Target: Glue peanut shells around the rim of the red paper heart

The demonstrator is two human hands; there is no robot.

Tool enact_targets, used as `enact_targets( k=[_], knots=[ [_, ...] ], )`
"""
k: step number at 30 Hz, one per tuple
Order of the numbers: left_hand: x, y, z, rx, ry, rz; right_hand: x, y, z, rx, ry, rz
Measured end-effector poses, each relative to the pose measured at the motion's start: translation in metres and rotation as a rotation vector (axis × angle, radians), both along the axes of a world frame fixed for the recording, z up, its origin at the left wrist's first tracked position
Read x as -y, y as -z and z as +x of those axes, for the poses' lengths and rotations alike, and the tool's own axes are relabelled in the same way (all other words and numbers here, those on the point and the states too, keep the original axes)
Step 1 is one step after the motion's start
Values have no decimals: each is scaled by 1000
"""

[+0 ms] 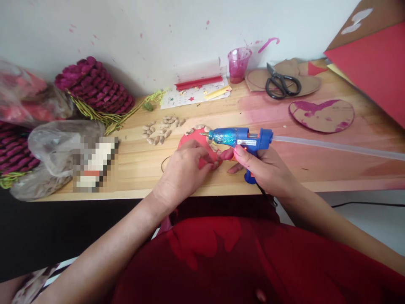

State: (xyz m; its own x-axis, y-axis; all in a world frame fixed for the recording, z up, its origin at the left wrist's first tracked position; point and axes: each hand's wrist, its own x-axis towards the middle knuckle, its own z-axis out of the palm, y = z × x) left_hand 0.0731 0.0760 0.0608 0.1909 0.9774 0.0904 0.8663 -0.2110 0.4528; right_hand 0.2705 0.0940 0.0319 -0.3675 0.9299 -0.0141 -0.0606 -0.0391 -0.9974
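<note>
My right hand [265, 169] is wrapped round the handle of a blue glue gun [240, 137], whose nozzle points left over a red card disc [193, 137]. A clear glue stick [335, 146] juts from the gun's back to the right. My left hand [183, 169] rests on the near part of the red disc, fingers curled and pinched at its edge beside a pale shell piece. Several pale shells are stuck along the disc's far rim. A loose heap of the same shells [161, 128] lies just left of the disc.
Black scissors [281, 84] lie on brown card at the back right, beside a pink cup [238, 63]. A painted card heart [321, 115] sits to the right. Magenta scaled craft pieces [95, 86] and plastic bags [60, 147] crowd the left. Red card sheets [376, 63] lean at far right.
</note>
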Motion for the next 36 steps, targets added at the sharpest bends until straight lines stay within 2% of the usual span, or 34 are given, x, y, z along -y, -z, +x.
enact_targets(
  k=[5,11,15,19,26,29,32,36],
  knots=[
    [11,15,-19,252,137,164,-2,3,0,-35,-19,14],
    [31,35,-29,46,318,282,-1,0,0,-19,-4,23],
    [34,36,-31,-50,380,225,0,-3,0,31,4,13],
    [32,36,-30,-100,419,248,1,-5,0,49,11,0],
    [31,28,-22,-164,404,270,4,1,7,170,66,-33],
    [31,29,-23,-139,388,241,2,8,9,148,99,-9],
    [31,31,-29,-5,319,225,1,12,8,108,79,-29],
    [28,30,-33,235,127,268,1,14,6,9,65,-22]
  ],
)
